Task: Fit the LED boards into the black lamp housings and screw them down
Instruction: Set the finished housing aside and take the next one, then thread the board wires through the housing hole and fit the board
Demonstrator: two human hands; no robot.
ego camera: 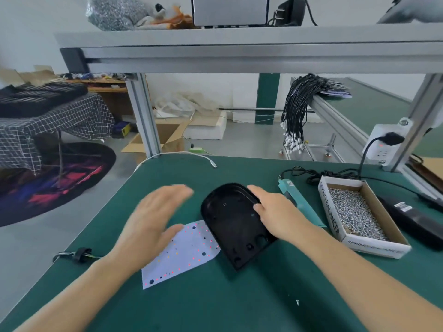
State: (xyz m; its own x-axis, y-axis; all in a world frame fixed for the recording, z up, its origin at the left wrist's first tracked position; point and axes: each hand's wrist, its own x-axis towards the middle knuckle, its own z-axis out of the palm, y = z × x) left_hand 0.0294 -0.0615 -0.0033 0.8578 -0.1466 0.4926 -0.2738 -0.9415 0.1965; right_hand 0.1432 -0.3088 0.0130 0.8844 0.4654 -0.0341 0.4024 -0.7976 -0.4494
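**Me:** The black lamp housing (236, 224) is the biggest piece here, lying hollow side up on the green mat (239, 295). My right hand (275, 212) grips its right rim, thumb inside the hollow and fingers curled over the rounded end, I'd say to steady it so a board can drop in.

**Partner:** And the board?

**Me:** The white LED board (184, 252) lies flat just left of my right thumb, its right edge tucked under the housing. My left hand (153, 219) is open, fingers straight and blurred, the thumb over the board's upper corner; whether it touches, I cannot tell. The board is not seated yet, so fitting is still ahead.

**Partner:** Screws?

**Me:** The cardboard box of screws (359, 212) sits beyond my right knuckles, within easy reach, I'd guess. Its side reads "SPRING BALANCER". The teal electric screwdriver (299, 202) lies between my fingers and that box; its label is too small to read.

**Partner:** Anything smaller?

**Me:** One loose screw (297, 302) lies on the mat under my right forearm.
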